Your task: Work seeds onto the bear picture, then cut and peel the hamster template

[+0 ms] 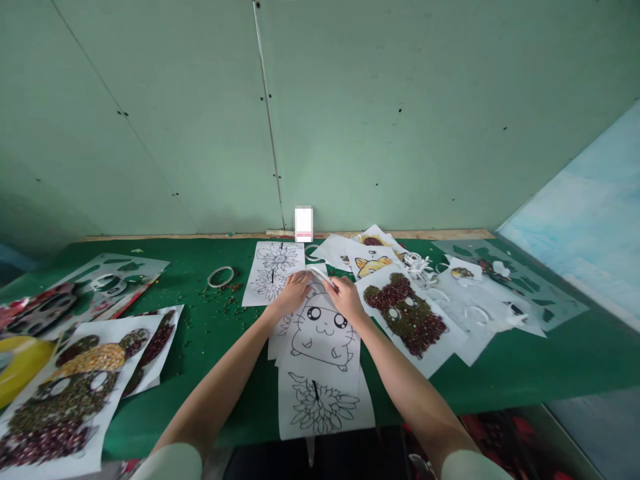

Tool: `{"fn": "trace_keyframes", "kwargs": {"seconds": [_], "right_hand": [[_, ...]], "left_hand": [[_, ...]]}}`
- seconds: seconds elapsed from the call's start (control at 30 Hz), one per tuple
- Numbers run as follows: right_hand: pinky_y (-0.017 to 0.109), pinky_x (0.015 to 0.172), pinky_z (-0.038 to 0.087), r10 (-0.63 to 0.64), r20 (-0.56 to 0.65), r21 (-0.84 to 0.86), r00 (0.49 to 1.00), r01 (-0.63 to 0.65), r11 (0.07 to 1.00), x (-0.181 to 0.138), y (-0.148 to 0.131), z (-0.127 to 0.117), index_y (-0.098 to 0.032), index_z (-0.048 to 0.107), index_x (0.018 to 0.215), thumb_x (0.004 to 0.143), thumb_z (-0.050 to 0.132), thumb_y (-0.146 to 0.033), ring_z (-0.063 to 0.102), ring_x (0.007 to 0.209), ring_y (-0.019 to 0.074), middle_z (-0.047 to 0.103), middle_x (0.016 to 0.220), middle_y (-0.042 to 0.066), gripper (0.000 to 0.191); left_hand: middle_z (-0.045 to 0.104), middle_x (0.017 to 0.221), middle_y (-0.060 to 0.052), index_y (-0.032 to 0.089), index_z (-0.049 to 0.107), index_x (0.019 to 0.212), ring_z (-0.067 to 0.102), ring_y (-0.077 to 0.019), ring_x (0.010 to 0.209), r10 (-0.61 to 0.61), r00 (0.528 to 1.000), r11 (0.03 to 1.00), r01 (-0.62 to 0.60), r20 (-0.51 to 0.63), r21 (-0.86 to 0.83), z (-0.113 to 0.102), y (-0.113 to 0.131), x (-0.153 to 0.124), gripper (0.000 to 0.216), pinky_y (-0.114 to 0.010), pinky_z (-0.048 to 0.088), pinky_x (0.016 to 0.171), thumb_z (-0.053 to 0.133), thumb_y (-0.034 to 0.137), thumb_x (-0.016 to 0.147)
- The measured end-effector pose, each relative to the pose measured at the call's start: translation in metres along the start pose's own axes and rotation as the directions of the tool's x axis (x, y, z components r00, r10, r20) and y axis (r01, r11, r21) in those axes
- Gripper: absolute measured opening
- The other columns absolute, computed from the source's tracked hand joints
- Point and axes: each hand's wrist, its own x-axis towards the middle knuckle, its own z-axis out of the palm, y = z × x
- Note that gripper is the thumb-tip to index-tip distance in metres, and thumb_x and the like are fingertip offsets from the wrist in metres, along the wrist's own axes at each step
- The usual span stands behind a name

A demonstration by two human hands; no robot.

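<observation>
A sheet with a line drawing of a round cat-like animal (325, 343) lies before me on the green table. My left hand (295, 291) rests on its upper left edge, fingers stretched out over the paper. At the upper right edge my right hand (345, 295) is closed, thumb and fingers pinching a slim white strip (323, 275). What the strip is made of does not show clearly. Below the animal drawing is a sheet with a leafy line drawing (325, 405). Another sheet with flower drawings (273, 257) lies beyond my left hand.
A finished bean picture (407, 313) lies right of my hands, beside crumpled white strips (417, 265). More bean pictures (75, 393) and a yellow ring (23, 367) are at left. A tape ring (221, 277) sits among scattered seeds. A green wall (350, 120) rises behind the table.
</observation>
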Motion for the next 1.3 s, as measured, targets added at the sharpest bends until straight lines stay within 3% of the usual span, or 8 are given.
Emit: {"fn": "trace_keyframes", "kwargs": {"seconds": [0.17,0.53,0.77,0.87,0.97,1.03,1.13,1.3], "right_hand": [[0.033,0.064,0.041,0.079,0.009,0.008,0.997,-0.079,0.997,0.001,0.001,-0.005,-0.026,0.057,0.075,0.115,0.050,-0.053,0.049,0.067,0.0220,0.048,0.064,0.001,0.049],[0.032,0.061,0.038,0.075,-0.019,0.026,0.997,-0.074,0.997,0.001,0.004,-0.007,-0.026,0.054,0.074,0.115,0.048,-0.055,0.047,0.064,0.0207,0.044,0.062,0.000,0.051],[0.032,0.062,0.041,0.083,-0.050,0.026,0.995,-0.081,0.996,-0.002,0.005,-0.005,-0.025,0.063,0.078,0.114,0.050,-0.058,0.049,0.064,0.0208,0.048,0.064,0.001,0.051],[0.033,0.065,0.043,0.041,-0.016,0.027,0.999,-0.040,0.999,-0.001,0.005,-0.006,-0.025,0.069,0.083,0.115,0.050,-0.056,0.052,0.066,0.0224,0.053,0.064,0.002,0.049],[0.037,0.076,0.047,-0.063,0.117,0.051,0.991,0.057,0.997,0.007,0.003,-0.006,-0.025,0.074,0.090,0.116,0.052,-0.049,0.057,0.066,0.0227,0.061,0.066,0.003,0.043],[0.038,0.083,0.048,-0.138,0.226,0.081,0.964,0.122,0.989,0.018,0.000,-0.002,-0.025,0.078,0.096,0.117,0.054,-0.045,0.062,0.068,0.0228,0.071,0.075,0.004,0.037],[0.039,0.091,0.048,-0.220,0.341,0.111,0.914,0.193,0.975,0.036,-0.009,0.008,-0.027,0.080,0.105,0.117,0.056,-0.042,0.070,0.078,0.0234,0.080,0.090,0.005,0.031],[0.040,0.097,0.045,-0.286,0.444,0.115,0.849,0.263,0.958,0.050,-0.026,0.028,-0.026,0.076,0.112,0.119,0.049,-0.033,0.070,0.081,0.0226,0.079,0.090,0.004,0.029]], "left_hand": [[0.054,0.169,-0.012,0.031,0.046,0.167,0.041,-0.0363,0.162,-0.046,0.999,0.999,0.045,-0.008,-0.029,-0.003,-0.008,-0.005,0.061,-0.060,0.042,0.128,0.048,0.024,0.107],[0.064,0.141,-0.016,0.025,0.057,0.155,0.056,-0.0363,0.135,-0.132,0.983,0.991,0.128,-0.124,-0.046,-0.019,-0.005,-0.028,0.054,-0.056,0.049,0.116,0.053,0.019,0.101],[0.067,0.104,-0.011,0.021,0.050,0.161,0.068,-0.0315,0.099,-0.424,0.870,0.904,0.390,-0.250,-0.174,-0.036,-0.004,-0.035,0.055,-0.045,0.059,0.085,0.055,0.028,0.106],[0.064,0.126,-0.018,0.020,0.045,0.163,0.064,-0.0356,0.119,-0.438,0.799,0.899,0.392,-0.412,-0.195,-0.037,-0.004,-0.033,0.060,-0.051,0.057,0.097,0.058,0.030,0.106],[0.048,0.155,-0.024,0.025,0.044,0.164,0.047,-0.0395,0.146,-0.338,0.752,0.940,0.290,-0.565,-0.177,-0.042,0.008,-0.033,0.059,-0.057,0.052,0.110,0.058,0.038,0.108],[0.046,0.159,-0.022,0.026,0.049,0.161,0.045,-0.0375,0.149,-0.222,0.817,0.975,0.180,-0.532,-0.132,-0.050,0.023,-0.035,0.051,-0.056,0.049,0.115,0.048,0.044,0.114],[0.066,0.139,-0.012,0.028,0.064,0.143,0.057,-0.0311,0.137,-0.036,0.944,0.996,0.007,-0.329,-0.089,-0.062,0.042,-0.041,0.048,-0.052,0.044,0.119,0.024,0.043,0.120],[0.074,0.097,-0.007,0.024,0.067,0.114,0.070,-0.0267,0.094,-0.031,0.967,0.999,0.019,-0.252,-0.050,-0.064,0.040,-0.047,0.043,-0.048,0.049,0.106,0.036,0.054,0.118]]}}
